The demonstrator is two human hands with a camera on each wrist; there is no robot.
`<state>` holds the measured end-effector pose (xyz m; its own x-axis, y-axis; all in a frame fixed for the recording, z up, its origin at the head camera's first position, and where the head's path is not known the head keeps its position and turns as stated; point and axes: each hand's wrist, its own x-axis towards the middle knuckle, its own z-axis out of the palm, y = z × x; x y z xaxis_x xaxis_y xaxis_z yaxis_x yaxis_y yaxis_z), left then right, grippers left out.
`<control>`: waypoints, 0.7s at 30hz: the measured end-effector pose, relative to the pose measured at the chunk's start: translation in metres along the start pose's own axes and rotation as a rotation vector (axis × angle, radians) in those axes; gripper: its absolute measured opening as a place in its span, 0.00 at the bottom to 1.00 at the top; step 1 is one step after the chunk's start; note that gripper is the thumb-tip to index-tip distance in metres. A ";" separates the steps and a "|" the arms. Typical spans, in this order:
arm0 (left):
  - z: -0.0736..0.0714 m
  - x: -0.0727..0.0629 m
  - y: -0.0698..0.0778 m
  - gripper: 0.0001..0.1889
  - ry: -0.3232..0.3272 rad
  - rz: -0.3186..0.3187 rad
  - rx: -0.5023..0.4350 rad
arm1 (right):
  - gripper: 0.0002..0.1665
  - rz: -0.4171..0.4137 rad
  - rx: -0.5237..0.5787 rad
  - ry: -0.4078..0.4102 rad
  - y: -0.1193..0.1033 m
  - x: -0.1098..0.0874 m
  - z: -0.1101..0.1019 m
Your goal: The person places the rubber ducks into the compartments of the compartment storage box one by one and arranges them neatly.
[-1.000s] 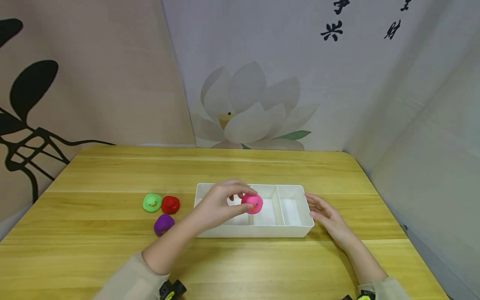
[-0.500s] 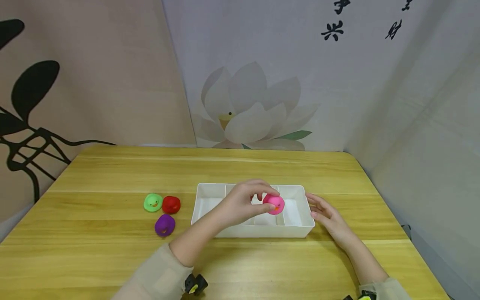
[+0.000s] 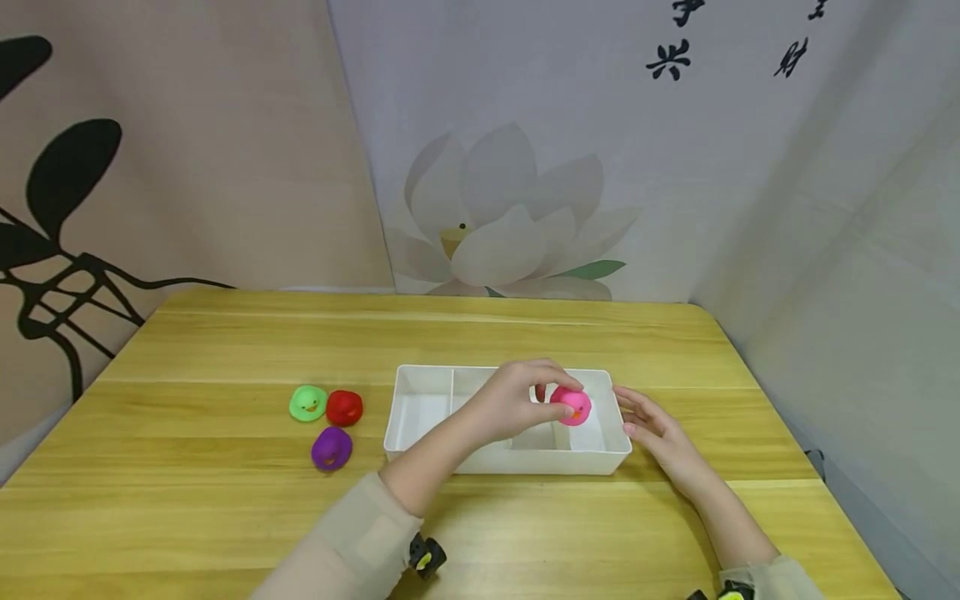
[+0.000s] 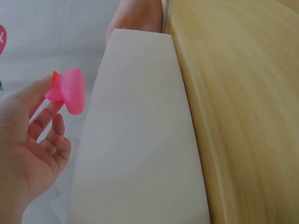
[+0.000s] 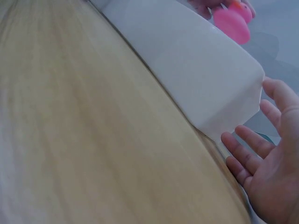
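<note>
My left hand pinches a pink rubber duck between thumb and fingers, above the right-end compartment of a white divided box. In the left wrist view the duck shows above the level of the box's rim. Fingers of my right hand rest against the right end of the box, loosely extended; the right wrist view shows that hand with fingertips at the box corner. Part of the box's inside is hidden behind my left hand and forearm.
Left of the box, a green rubber duck, a red rubber duck and a purple rubber duck sit close together on the wooden table. A printed curtain hangs behind the table.
My left hand has carried the pink duck rightward over the box, from the middle compartments to the right-end one. My right hand stays at the box's right end.
</note>
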<state>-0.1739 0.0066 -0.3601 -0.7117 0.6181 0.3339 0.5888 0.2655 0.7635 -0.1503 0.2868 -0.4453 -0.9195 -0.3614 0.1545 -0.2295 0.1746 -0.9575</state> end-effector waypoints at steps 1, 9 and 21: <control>0.001 0.002 0.000 0.14 -0.003 -0.015 0.003 | 0.28 -0.003 0.002 0.002 0.000 0.000 0.000; 0.008 0.013 -0.004 0.14 -0.009 -0.077 -0.032 | 0.28 -0.004 0.005 0.000 0.001 0.000 -0.001; 0.024 0.023 -0.016 0.13 -0.020 -0.124 -0.080 | 0.29 0.020 -0.012 0.000 0.003 0.000 -0.002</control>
<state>-0.1905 0.0342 -0.3782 -0.7687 0.5991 0.2241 0.4642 0.2815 0.8398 -0.1519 0.2890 -0.4480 -0.9240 -0.3577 0.1350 -0.2146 0.1931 -0.9574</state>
